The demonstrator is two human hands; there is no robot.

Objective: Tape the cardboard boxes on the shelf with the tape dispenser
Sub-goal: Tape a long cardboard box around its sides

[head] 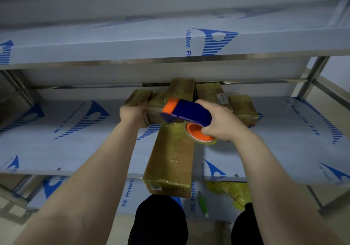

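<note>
A long cardboard box (171, 161) lies lengthwise on the middle shelf (79, 146), its near end jutting past the shelf's front edge, its top covered in shiny yellowish tape. My right hand (220, 120) grips a blue and orange tape dispenser (186, 112) just above the box's far part, the tape roll (201, 134) hanging below my fingers. My left hand (133, 115) holds the corner of a smaller taped box (154, 105) behind the long one. Several more taped boxes (243, 108) stand at the back of the shelf.
The steel shelves wear blue-printed protective film. An upper shelf (170, 42) overhangs the work area. On the lower shelf lie a green pen-like tool (203, 204) and a crumpled wad of yellow tape (233, 192). My dark-trousered legs (161, 224) stand at the shelf's front.
</note>
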